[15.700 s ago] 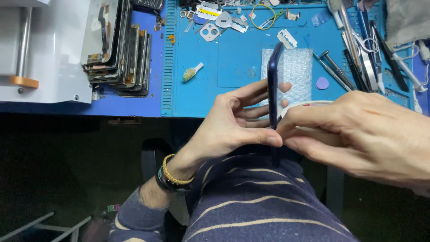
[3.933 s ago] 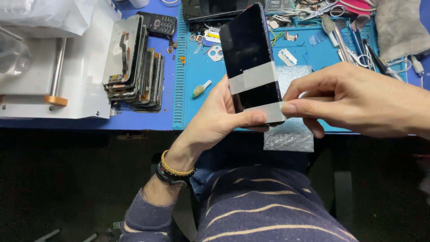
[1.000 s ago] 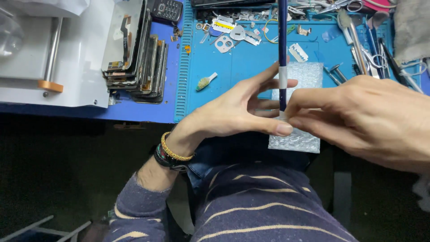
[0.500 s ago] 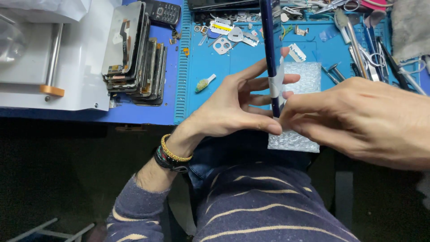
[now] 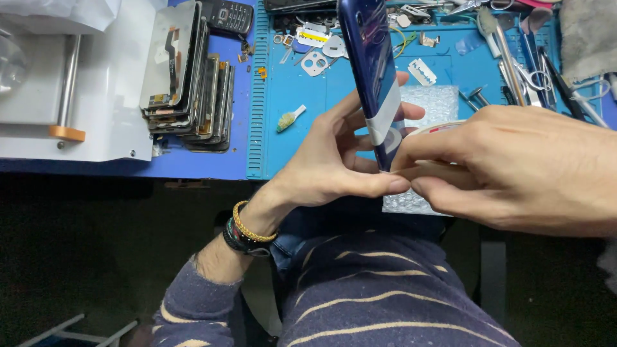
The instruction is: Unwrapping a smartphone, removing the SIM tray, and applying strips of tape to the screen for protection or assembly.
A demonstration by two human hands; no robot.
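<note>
Glossy blue phone (image 5: 367, 58) upright, left hand (image 5: 328, 164) fingers gripping it, right hand (image 5: 514, 167) fingers pinching tape roll (image 5: 427, 130), bubble wrap (image 5: 430, 103) beneath.

On my feed, a blue work mat (image 5: 292, 90) covers the bench top. At about ten o'clock I see a stack of phone screen panels (image 5: 189, 77) standing on edge, just beside a white machine (image 5: 71, 83) with an orange knob (image 5: 67, 133). At eleven o'clock lies a dark keypad phone (image 5: 231, 14). Near twelve, small metal camera brackets (image 5: 315, 61) are scattered, with a small brush-like tool (image 5: 289, 119) below them. At one o'clock I spot a razor blade (image 5: 422, 72); tweezers and hand tools (image 5: 527, 58) crowd two o'clock, beside a grey cloth (image 5: 588, 35).
</note>
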